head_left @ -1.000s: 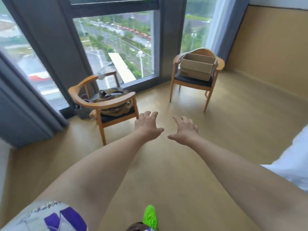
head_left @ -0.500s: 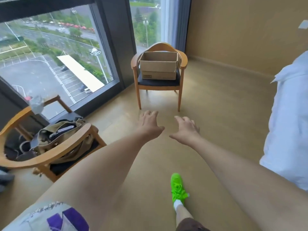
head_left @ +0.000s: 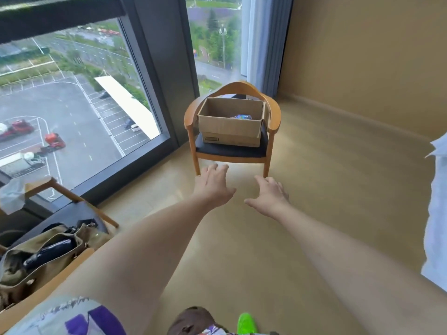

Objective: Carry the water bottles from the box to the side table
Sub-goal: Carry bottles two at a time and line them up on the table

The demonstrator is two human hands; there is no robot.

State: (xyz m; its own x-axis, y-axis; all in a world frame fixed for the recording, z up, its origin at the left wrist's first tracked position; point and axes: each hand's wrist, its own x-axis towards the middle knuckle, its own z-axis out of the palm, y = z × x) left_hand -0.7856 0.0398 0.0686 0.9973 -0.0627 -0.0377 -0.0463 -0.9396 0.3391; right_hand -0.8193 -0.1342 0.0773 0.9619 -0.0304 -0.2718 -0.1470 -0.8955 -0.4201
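Observation:
An open cardboard box (head_left: 229, 131) stands on the dark seat of a wooden armchair (head_left: 274, 122) by the window. Inside it a blue-labelled water bottle (head_left: 242, 116) shows just above the front wall; the rest of the inside is hidden. Both my arms reach forward over the floor. My left hand (head_left: 214, 186) and my right hand (head_left: 268, 195) hover palm down with spread fingers and hold nothing, a short way in front of the chair's front legs.
A second wooden armchair (head_left: 60, 262) with an olive bag (head_left: 48, 252) sits at the lower left. A floor-to-ceiling window (head_left: 72, 105) fills the left. White bedding (head_left: 435, 213) edges the right side. A tan wall lies behind the chair.
I have walked closer to the chair with the box, which now looms larger and shows a bottle inside. My hands stay stretched out in front, empty.

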